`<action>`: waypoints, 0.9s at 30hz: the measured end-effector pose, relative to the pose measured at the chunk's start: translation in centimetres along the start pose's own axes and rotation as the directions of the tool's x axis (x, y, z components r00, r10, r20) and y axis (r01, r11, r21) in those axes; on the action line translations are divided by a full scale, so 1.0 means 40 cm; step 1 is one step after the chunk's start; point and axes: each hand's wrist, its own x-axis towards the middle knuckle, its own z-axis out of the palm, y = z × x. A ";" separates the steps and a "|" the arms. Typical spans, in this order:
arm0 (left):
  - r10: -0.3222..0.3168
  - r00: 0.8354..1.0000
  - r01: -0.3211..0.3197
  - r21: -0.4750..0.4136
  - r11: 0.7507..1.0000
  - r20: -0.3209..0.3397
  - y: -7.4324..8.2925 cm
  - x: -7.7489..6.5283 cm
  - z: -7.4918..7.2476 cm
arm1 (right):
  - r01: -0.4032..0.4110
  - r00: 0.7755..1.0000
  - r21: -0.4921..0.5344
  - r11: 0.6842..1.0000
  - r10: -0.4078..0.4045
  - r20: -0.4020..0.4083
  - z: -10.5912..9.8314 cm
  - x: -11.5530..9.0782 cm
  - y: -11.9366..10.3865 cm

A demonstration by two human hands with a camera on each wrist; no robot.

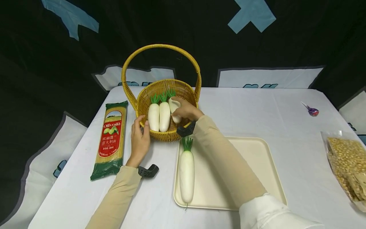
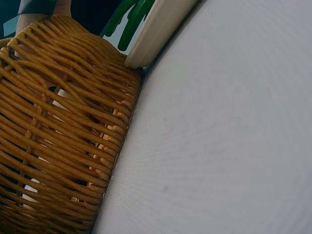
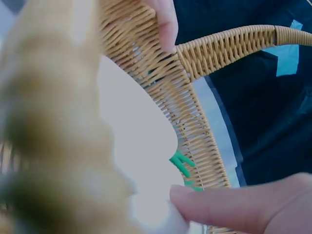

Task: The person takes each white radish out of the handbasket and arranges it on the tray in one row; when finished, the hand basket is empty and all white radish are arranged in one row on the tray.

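A yellow wicker basket (image 1: pixel 168 136) with a tall hoop handle holds three white radishes with green tops. Two of them, the left radish (image 1: pixel 153 117) and the middle radish (image 1: pixel 164 117), lie side by side. My right hand (image 1: pixel 187 109) reaches over the basket's right rim and grips the third radish (image 1: pixel 175 105), thumb and fingers on either side of it. At the front left rim, my left hand (image 1: pixel 140 140) holds the basket's edge, and one of its fingers (image 3: pixel 168 29) hooks over the wicker in the right wrist view. Another white radish (image 1: pixel 187 176) lies on a cream tray (image 1: pixel 228 190).
A spaghetti packet (image 1: pixel 110 140) lies left of the basket. Over at the right are a purple-wrapped lollipop (image 1: pixel 313 111) and a clear bag of yellow kernels (image 1: pixel 347 159). White cloth (image 1: pixel 243 114) covers the table, with a black curtain (image 1: pixel 183 31) behind it.
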 end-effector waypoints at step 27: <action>-0.003 1.000 0.003 0.005 1.000 -0.018 0.000 0.000 -0.003 | 0.179 0.958 0.562 0.807 -0.274 0.088 -0.040 -0.106 0.052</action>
